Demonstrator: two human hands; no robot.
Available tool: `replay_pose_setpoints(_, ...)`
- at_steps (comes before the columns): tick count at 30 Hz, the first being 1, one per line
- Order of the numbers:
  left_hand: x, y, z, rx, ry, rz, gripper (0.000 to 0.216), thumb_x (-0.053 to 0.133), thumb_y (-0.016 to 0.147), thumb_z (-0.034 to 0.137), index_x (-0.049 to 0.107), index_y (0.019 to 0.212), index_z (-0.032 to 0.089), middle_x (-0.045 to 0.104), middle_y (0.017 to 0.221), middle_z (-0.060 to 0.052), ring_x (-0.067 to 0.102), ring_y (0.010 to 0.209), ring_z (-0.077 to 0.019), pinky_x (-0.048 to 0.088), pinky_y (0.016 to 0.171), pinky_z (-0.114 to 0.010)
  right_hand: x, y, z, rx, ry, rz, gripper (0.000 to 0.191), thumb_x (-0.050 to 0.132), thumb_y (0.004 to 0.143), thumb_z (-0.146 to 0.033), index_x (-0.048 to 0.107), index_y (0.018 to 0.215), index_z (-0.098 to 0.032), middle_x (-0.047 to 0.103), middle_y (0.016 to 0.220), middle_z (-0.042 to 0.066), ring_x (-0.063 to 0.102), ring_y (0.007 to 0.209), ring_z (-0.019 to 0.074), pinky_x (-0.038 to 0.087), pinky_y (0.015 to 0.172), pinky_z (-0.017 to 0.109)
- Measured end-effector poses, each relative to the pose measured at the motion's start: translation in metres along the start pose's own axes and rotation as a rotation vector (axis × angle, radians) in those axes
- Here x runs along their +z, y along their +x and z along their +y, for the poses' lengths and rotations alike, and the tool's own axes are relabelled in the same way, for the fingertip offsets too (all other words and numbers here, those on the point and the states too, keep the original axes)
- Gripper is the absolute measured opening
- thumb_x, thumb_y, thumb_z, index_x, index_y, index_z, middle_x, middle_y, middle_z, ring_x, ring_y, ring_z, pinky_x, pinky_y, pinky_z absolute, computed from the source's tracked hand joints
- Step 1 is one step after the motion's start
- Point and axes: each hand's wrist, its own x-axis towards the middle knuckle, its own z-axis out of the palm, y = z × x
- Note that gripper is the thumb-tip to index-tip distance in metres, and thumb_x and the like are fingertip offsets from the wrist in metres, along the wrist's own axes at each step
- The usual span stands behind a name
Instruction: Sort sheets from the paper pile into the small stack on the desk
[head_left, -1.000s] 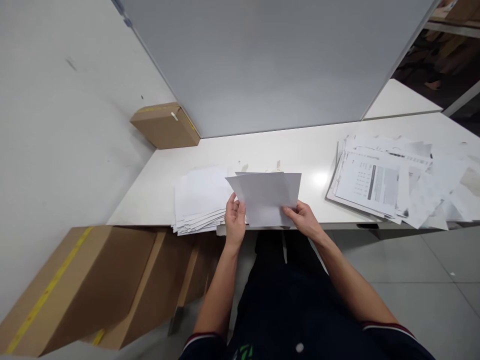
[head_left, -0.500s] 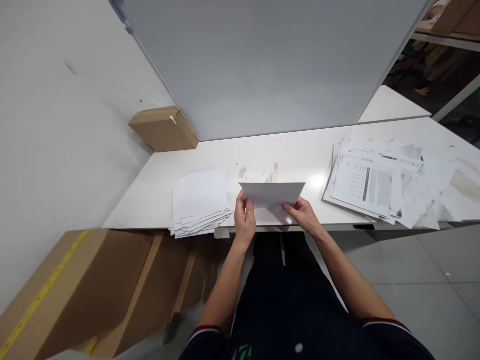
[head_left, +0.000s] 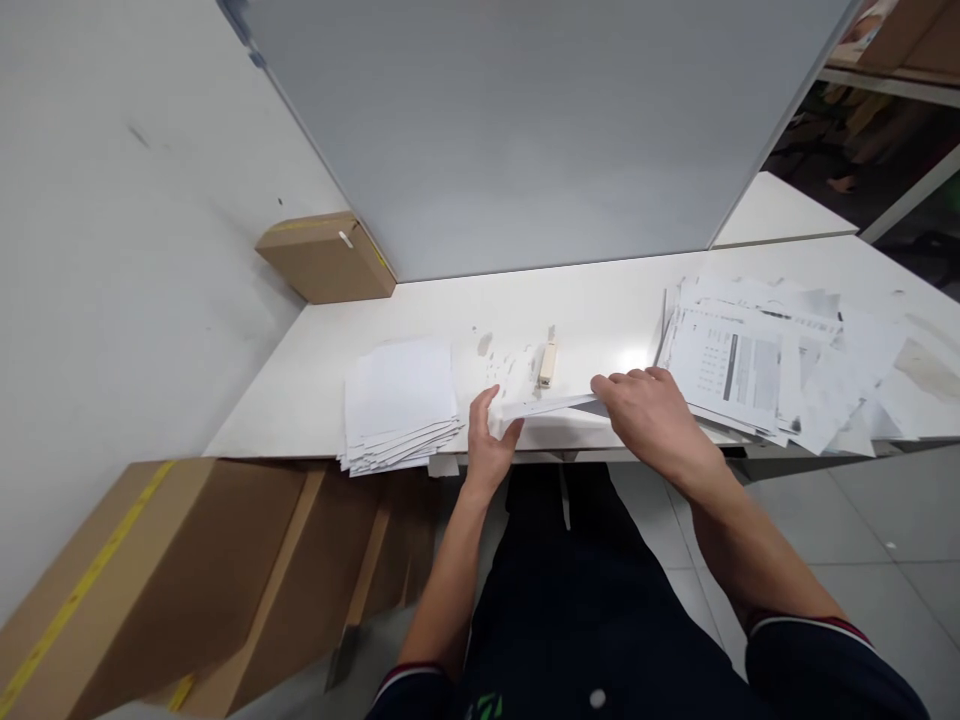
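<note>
My right hand [head_left: 651, 422] grips the right end of a white sheet of paper [head_left: 547, 405], its fingers curled over the top edge. The paper is seen nearly edge-on, just above the front of the table, so I cannot tell whether it is one sheet or several. At its left end is my left hand [head_left: 489, 445], thumb and fingers apart around the paper's end. A small cream oblong object [head_left: 548, 365] lies on the table beyond the paper. Left of my left hand is a stack of white papers [head_left: 401, 395].
Loose printed papers [head_left: 739, 365] are spread over the right of the white table [head_left: 420, 305]. A cardboard box [head_left: 330, 262] stands at the back left, beside a grey upright panel [head_left: 525, 140]. Larger cardboard boxes [head_left: 187, 570] are below the table's left front.
My right hand has moved right and turned palm down over the paper's right end. The paper has tipped from facing me to nearly edge-on. My left hand's fingers have spread.
</note>
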Motion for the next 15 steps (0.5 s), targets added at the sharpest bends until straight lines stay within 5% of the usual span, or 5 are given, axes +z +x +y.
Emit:
replay_pose_setpoints(7, 0.016, 0.000, -0.035, 0.102, -0.030, -0.202, 0.019, 0.051, 0.082, 0.030, 0.063, 0.092, 0.020, 0.065, 0.098, -0.007, 0.054, 0.108, -0.0197, 0.040, 0.097, -0.042, 0.023, 0.011, -0.013, 0.011, -0.088, -0.102, 0.027, 0.042, 0.066, 0.007, 0.054, 0.077, -0.015, 0.057, 0.065, 0.007, 0.051, 0.063, 0.0192, 0.024, 0.061, 0.032)
replay_pose_setpoints(11, 0.008, 0.006, -0.019, -0.016, -0.088, -0.021, 0.021, 0.052, 0.083, 0.034, 0.062, 0.093, 0.019, 0.064, 0.100, -0.008, 0.058, 0.101, -0.0198, 0.044, 0.092, -0.040, 0.016, 0.009, -0.001, -0.010, 0.058, -0.060, 0.026, 0.039, 0.073, 0.004, 0.055, 0.078, -0.016, 0.057, 0.062, 0.005, 0.050, 0.061, 0.0178, 0.026, 0.060, 0.030)
replay_pose_setpoints(15, -0.009, 0.017, 0.015, 0.064, -0.320, 0.251, 0.038, 0.056, 0.081, 0.034, 0.048, 0.115, 0.023, 0.059, 0.107, -0.008, 0.058, 0.101, -0.0174, 0.044, 0.094, -0.036, 0.024, 0.005, 0.013, 0.047, 0.549, 0.129, 0.022, 0.039, 0.087, -0.020, 0.060, 0.090, -0.021, 0.064, 0.077, 0.005, 0.055, 0.068, 0.0181, 0.034, 0.062, 0.028)
